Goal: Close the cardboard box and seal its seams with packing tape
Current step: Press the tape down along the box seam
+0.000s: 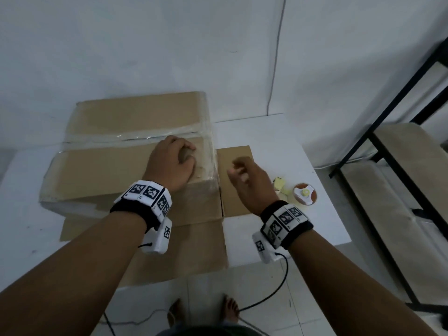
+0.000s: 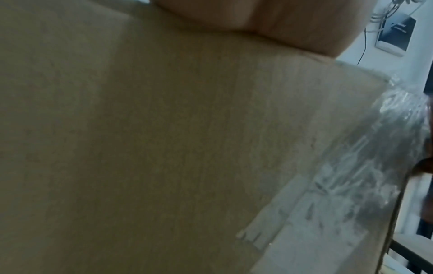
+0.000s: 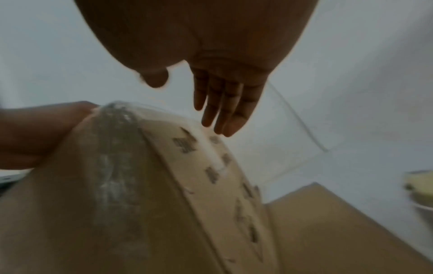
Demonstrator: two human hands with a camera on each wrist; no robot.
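A closed brown cardboard box (image 1: 116, 151) stands on a white table (image 1: 278, 141). Clear packing tape (image 1: 135, 137) runs along its top middle seam and down its right edge (image 2: 365, 176). My left hand (image 1: 173, 163) rests on the box top near the right edge, fingers bent, pressing down and holding nothing. My right hand (image 1: 242, 175) hovers in the air just right of the box, empty, with straight fingers (image 3: 225, 111) and the thumb apart. A round brown roll (image 1: 304, 194) with a white and yellow piece on it lies on the table to the right.
Flat cardboard flaps lie on the table right of the box (image 1: 235, 163) and in front of it (image 1: 194, 238). A small yellow thing (image 1: 278, 184) sits beside the roll. A black metal shelf (image 1: 388, 146) stands at the right. A cable (image 1: 276, 69) hangs on the wall.
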